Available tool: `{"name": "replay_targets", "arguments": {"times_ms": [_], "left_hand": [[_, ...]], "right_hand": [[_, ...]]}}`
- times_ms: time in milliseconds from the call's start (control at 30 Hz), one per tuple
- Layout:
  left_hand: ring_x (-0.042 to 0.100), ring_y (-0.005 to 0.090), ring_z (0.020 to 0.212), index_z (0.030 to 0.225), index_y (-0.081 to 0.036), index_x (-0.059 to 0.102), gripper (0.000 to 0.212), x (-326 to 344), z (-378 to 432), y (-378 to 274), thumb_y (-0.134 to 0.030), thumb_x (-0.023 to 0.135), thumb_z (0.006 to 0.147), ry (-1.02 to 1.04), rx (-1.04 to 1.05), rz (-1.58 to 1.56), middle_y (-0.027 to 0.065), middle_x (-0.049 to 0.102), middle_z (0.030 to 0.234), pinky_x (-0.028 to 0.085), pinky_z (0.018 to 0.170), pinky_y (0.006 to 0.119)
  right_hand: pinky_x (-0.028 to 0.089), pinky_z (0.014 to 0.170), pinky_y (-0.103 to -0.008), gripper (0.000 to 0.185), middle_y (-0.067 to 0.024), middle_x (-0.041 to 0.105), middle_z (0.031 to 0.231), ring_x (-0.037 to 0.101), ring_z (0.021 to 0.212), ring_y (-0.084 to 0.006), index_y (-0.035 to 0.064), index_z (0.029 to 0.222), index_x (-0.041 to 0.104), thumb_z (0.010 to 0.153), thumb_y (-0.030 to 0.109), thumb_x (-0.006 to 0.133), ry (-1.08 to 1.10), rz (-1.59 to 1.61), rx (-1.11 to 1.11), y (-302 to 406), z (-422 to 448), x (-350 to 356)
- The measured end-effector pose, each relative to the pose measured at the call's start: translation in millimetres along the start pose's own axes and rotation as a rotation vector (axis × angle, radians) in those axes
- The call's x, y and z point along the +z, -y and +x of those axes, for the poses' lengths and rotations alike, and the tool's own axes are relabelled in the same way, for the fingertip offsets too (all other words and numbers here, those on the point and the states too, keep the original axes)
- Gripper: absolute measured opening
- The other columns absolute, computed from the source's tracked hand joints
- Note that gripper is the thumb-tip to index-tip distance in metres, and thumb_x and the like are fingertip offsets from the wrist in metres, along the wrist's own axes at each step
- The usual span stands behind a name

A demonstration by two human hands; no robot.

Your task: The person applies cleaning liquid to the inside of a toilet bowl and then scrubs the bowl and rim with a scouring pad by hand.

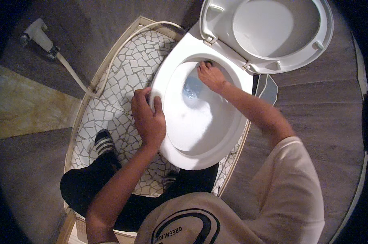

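Note:
Before me stands a white ceramic toilet bowl (184, 128) with its seat (326, 18) and lid (263, 27) raised. My left hand (149, 117) grips the left side of the bowl's rim, thumb on top and fingers around the outside. Inside the bowl, near the back, my right hand (213, 76) has its fingers curled on a small dark object (208, 63) pressed up under the rim. Most of that object is hidden by the fingers, so its kind is unclear. Bluish water (192, 87) lies at the bottom, below and left of this hand.
A white handheld bidet sprayer (40, 35) hangs on the left wall, its hose (72, 73) curving behind the toilet. White mosaic tile floor (132, 61) surrounds the base. A grey angular item (267, 90) stands right of the bowl, near the wood-look wall (312, 100).

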State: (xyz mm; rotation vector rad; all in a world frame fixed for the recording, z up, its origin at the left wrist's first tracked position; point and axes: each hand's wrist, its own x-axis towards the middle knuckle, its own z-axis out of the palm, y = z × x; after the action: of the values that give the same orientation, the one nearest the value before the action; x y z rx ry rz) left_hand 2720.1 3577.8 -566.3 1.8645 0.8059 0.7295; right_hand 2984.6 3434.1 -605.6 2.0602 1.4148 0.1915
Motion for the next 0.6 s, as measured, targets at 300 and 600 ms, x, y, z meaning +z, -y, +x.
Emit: {"name": "replay_targets", "arguments": {"times_ms": [300, 600], "left_hand": [[0.053, 0.0341, 0.105, 0.12, -0.002, 0.054, 0.03, -2, 3, 3, -0.016, 0.058, 0.095, 0.012, -0.028, -0.012, 0.0167, 0.055, 0.109, 0.041, 0.094, 0.047], [0.05, 0.0333, 0.109, 0.123, -0.002, 0.053, 0.031, 5, 0, 9, -0.018, 0.056, 0.096, 0.041, -0.083, -0.1, 0.017, 0.055, 0.112, 0.037, 0.099, 0.046]], "right_hand": [[0.049, 0.098, -0.0461, 0.028, -0.0196, 0.057, 0.121, 0.056, 0.115, -0.0366, 0.0012, 0.12, 0.055, 0.093, 0.008, 0.05, -0.462, 0.732, 0.266, 14, -1, 3], [0.048, 0.091, -0.0459, 0.03, -0.0257, 0.062, 0.106, 0.06, 0.1, -0.0437, -0.0004, 0.115, 0.06, 0.085, -0.004, 0.056, -0.806, 1.313, 0.484, 119, 37, -44]]}}
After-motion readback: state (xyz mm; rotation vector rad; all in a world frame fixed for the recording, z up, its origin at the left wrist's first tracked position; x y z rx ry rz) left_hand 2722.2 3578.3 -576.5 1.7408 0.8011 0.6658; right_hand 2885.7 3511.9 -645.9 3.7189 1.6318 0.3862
